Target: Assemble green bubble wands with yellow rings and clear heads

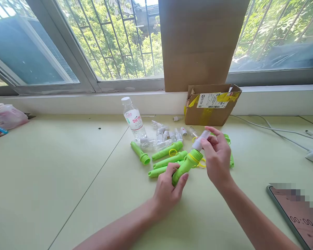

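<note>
My left hand is wrapped round a green plastic tube with a threaded upper end, held tilted above the table. Between the fingers of my right hand is a small clear vial with a white collar, its lower end at the tube's mouth. Whether it reaches inside, I cannot tell. Several more green tubes lie just beyond my left hand, some with yellow rings. One green tube lies apart on the left. Behind them is a loose pile of clear vials with white collars.
A water bottle stands behind the pile on the left. An open cardboard box sits against the wall, with white cables to its right. A phone showing a timer lies at the near right, and a pink plastic bag at far left.
</note>
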{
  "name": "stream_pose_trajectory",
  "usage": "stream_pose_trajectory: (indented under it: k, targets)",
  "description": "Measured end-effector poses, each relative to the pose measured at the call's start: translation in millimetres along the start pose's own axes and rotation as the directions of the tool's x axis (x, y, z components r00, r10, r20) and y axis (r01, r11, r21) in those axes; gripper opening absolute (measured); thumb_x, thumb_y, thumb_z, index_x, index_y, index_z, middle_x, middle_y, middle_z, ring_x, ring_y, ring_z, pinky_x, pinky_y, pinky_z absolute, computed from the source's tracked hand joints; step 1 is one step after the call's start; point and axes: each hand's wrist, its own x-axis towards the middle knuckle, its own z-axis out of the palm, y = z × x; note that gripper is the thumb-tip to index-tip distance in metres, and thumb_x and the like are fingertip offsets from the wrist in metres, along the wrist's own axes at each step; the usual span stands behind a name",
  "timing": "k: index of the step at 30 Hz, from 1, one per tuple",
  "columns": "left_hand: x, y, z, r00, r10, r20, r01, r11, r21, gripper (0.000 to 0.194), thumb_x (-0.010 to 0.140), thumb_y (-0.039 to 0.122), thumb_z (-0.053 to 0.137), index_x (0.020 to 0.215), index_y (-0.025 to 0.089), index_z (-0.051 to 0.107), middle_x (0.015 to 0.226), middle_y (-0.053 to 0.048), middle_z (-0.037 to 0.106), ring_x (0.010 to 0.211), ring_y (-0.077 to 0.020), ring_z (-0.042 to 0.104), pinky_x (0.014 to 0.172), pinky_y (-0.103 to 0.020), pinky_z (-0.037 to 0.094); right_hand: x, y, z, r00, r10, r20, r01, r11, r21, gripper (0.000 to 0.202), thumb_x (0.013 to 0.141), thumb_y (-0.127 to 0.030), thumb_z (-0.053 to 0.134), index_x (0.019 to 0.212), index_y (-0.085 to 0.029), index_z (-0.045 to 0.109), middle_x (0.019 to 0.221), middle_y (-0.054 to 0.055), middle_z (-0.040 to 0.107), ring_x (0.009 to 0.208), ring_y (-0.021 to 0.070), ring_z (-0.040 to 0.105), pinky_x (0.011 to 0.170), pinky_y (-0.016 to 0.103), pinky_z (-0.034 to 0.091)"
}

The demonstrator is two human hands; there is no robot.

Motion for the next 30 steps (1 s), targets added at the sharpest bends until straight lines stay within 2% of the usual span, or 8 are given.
stream_pose_trajectory:
  k: [7,14,16,19,22,24,27,30]
  targets:
    - [-2,-1,-0.3,0.999,0.033,0.031,-0.03,0.997,-0.072,0.01,0.094,0.029,0.043,0.096,0.02,0.04,0.062,0.007,0.035,0.049,-0.008,0.029,0.049,-0.022,0.023,-7,-7,-3,0.991,-0.135,0.013,0.135,0.988,-0.07,0.031,0.083,-0.026,0.054,0.114,-0.024,0.052,0.08,0.0,0.057,0.069,0.0154,0.06,0.063,0.029,0.051]
    - [-1,-1,-2.0,0.998,0.013,0.069,0.0,0.983,-0.184,0.011,0.096,0.031,0.039,0.1,0.021,0.039,0.062,0.008,0.032,0.049,-0.009,0.026,0.049,-0.024,0.023,-17,-11,2,0.965,-0.248,0.081,0.259,0.948,-0.187,0.034,0.081,-0.023,0.058,0.115,-0.026,0.056,0.09,0.002,0.061,0.082,0.0186,0.06,0.08,0.037,0.05]
    - [0,-1,-2.1,0.998,-0.017,0.068,0.029,0.981,-0.191,0.012,0.095,0.033,0.04,0.099,0.021,0.038,0.06,0.008,0.031,0.048,-0.009,0.026,0.048,-0.025,0.022,-14,-10,1,0.975,-0.188,0.122,0.209,0.958,-0.196,0.031,0.081,-0.026,0.059,0.113,-0.026,0.058,0.09,0.002,0.062,0.083,0.0188,0.061,0.081,0.037,0.05]
    - [1,-1,-2.3,0.996,-0.04,0.085,0.058,0.974,-0.219,0.015,0.094,0.034,0.042,0.098,0.021,0.037,0.059,0.009,0.032,0.048,-0.0087,0.026,0.048,-0.024,0.021,-6,-10,-5,0.975,-0.038,0.22,0.068,0.989,-0.129,0.039,0.08,-0.032,0.065,0.117,-0.026,0.057,0.08,-0.001,0.059,0.072,0.0159,0.059,0.071,0.033,0.052]
    - [3,1,-3.4,0.991,-0.046,0.126,0.077,0.965,-0.251,0.017,0.093,0.035,0.044,0.097,0.02,0.038,0.058,0.009,0.032,0.048,-0.0083,0.027,0.048,-0.023,0.022,1,-13,-10,0.948,0.079,0.308,-0.042,0.991,-0.125,0.047,0.075,-0.038,0.071,0.119,-0.025,0.058,0.074,-0.003,0.057,0.064,0.0135,0.056,0.063,0.029,0.05]
    - [4,3,-4.5,0.988,-0.059,0.145,0.095,0.962,-0.256,0.017,0.092,0.035,0.046,0.092,0.02,0.04,0.058,0.009,0.032,0.049,-0.0081,0.028,0.047,-0.023,0.021,2,-16,-10,0.921,0.141,0.363,-0.088,0.983,-0.16,0.041,0.072,-0.041,0.074,0.107,-0.023,0.064,0.07,-0.002,0.056,0.06,0.013,0.053,0.057,0.027,0.048]
    - [5,5,-5.4,0.986,-0.067,0.153,0.103,0.964,-0.246,0.021,0.091,0.036,0.047,0.08,0.019,0.041,0.059,0.007,0.032,0.05,-0.0079,0.028,0.048,-0.023,0.022,0,-22,-8,0.897,0.183,0.402,-0.114,0.975,-0.19,0.037,0.068,-0.044,0.077,0.093,-0.02,0.066,0.066,-0.002,0.056,0.061,0.0143,0.053,0.054,0.026,0.047]
    - [5,4,-5.3,0.986,-0.048,0.161,0.088,0.964,-0.25,0.024,0.091,0.036,0.048,0.075,0.019,0.039,0.059,0.007,0.032,0.051,-0.0079,0.027,0.049,-0.023,0.022,-2,-26,-8,0.889,0.17,0.425,-0.099,0.978,-0.184,0.039,0.071,-0.048,0.074,0.098,-0.02,0.068,0.067,-0.001,0.058,0.063,0.0153,0.055,0.055,0.026,0.046]
